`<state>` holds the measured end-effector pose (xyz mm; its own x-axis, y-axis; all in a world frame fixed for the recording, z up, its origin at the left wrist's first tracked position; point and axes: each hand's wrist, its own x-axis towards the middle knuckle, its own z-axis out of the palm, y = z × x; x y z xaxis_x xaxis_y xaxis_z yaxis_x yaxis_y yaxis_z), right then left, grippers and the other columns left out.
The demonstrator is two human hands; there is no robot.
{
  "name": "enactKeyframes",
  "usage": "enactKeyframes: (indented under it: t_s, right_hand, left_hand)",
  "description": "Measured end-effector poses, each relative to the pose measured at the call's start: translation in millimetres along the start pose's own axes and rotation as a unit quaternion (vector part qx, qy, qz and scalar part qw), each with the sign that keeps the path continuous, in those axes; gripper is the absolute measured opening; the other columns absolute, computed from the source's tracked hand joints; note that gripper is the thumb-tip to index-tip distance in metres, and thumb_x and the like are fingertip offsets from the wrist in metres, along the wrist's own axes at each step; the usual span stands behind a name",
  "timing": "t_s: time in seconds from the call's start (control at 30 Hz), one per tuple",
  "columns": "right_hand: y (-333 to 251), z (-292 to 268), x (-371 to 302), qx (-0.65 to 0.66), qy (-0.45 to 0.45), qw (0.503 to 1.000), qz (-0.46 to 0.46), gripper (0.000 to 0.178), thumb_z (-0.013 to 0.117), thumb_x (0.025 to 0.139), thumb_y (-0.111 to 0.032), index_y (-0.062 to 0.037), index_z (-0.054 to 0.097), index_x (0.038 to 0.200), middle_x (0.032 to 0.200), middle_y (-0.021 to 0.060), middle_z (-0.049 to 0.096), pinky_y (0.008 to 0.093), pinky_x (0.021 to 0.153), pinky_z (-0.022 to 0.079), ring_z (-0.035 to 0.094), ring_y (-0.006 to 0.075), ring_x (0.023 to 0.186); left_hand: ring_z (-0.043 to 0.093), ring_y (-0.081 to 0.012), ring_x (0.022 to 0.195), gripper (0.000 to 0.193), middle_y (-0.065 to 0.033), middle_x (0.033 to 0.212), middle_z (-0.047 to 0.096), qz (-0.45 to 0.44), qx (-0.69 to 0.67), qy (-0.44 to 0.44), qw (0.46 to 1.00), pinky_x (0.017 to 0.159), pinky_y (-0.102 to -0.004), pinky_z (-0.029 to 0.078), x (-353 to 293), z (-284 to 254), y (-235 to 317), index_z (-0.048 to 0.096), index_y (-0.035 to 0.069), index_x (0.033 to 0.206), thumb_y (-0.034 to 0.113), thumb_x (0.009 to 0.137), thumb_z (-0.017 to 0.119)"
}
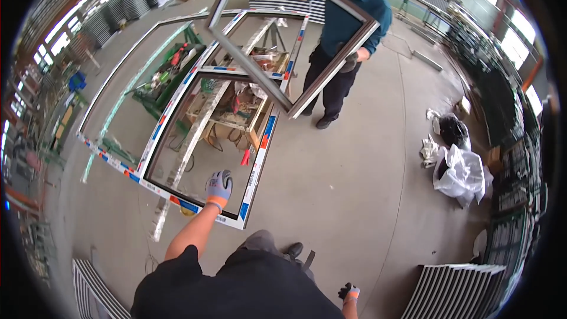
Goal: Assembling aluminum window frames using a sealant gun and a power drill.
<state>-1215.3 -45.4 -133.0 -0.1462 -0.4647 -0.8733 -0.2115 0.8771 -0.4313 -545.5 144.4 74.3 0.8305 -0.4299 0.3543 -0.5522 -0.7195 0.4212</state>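
Note:
My left hand, in a grey glove with an orange cuff, hovers over the near opening of a large window frame. Its fingers look loosely bent, with nothing visible in them. That frame lies flat, dark inside with white, blue and red protective tape along its bars. Low on the right, my right hand hangs beside my body, gloved, fingers apart and holding nothing. Across from me a co-worker grips a smaller dark grey sash frame in both gloved hands, tilted above the large frame's far right side.
Beneath the frame stand a wooden tool box and a green tool tray. White plastic bags lie on the floor at right. Stacked profiles stand at lower right, others at lower left. Racks line the right wall.

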Motion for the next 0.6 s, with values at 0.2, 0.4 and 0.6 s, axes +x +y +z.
enactKeyframes:
  t_s: [0.2, 0.4, 0.6]
  right_hand:
    - [-150.7, 61.6, 28.4, -0.040, -0.035, 0.994, -0.100, 0.024, 0.060, 0.080, -0.022, -0.0059, 0.056, 0.098, 0.073, 0.0152, 0.061, 0.0388, 0.042, 0.046, 0.056, 0.0282, 0.047]
    - [-217.1, 131.4, 40.7, -0.109, -0.101, 0.986, -0.079, 0.027, 0.059, 0.084, -0.020, -0.0026, 0.056, 0.105, 0.078, 0.0184, 0.063, 0.0407, 0.042, 0.047, 0.059, 0.0316, 0.050]
    - [-264.0, 167.2, 63.0, -0.077, -0.128, 0.988, 0.022, 0.028, 0.061, 0.081, -0.022, -0.0045, 0.055, 0.102, 0.076, 0.0192, 0.062, 0.0429, 0.043, 0.048, 0.060, 0.0342, 0.051]
  left_hand:
    - [0.057, -0.0347, 0.099, 0.030, -0.0153, 0.105, 0.062, -0.031, -0.007, 0.000, 0.999, 0.089, -0.0445, 0.044, 7.6, 17.0, 37.8, 0.060, 0.007, 0.107, 0.021, 0.081, 0.061]
    - [0.056, -0.0328, 0.096, 0.023, -0.0131, 0.100, 0.061, -0.027, -0.058, 0.027, 0.998, 0.087, -0.0439, 0.043, 55.8, 53.7, 66.9, 0.061, 0.008, 0.101, 0.016, 0.080, 0.060]
    - [0.056, -0.0333, 0.095, 0.023, -0.0138, 0.100, 0.061, 0.010, -0.093, 0.007, 0.996, 0.088, -0.0442, 0.043, 162.8, 101.9, 95.2, 0.061, 0.008, 0.101, 0.016, 0.079, 0.060]
